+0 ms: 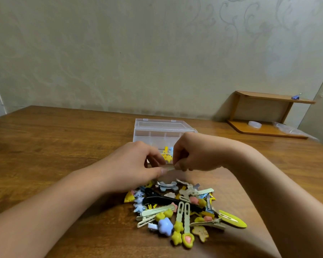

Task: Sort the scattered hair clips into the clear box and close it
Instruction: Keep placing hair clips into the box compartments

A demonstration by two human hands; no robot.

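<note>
Both the left hand point(136, 162) and the right hand point(191, 152) pinched one pale hair clip point(169, 167) between them, above the heap of hair clips point(181, 209) on the wooden table point(54, 146). Behind and partly hidden by the hands stood the clear box point(157, 131), lid up, holding yellow clips point(166, 155). A wooden corner shelf point(265, 112) sat far right.

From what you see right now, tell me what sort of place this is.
Probably a room at home. A wooden table stands against a wall with swirl-patterned wallpaper, a small wooden shelf sits in the corner, and a pile of colourful hair clips lies before a clear compartment box.
</note>
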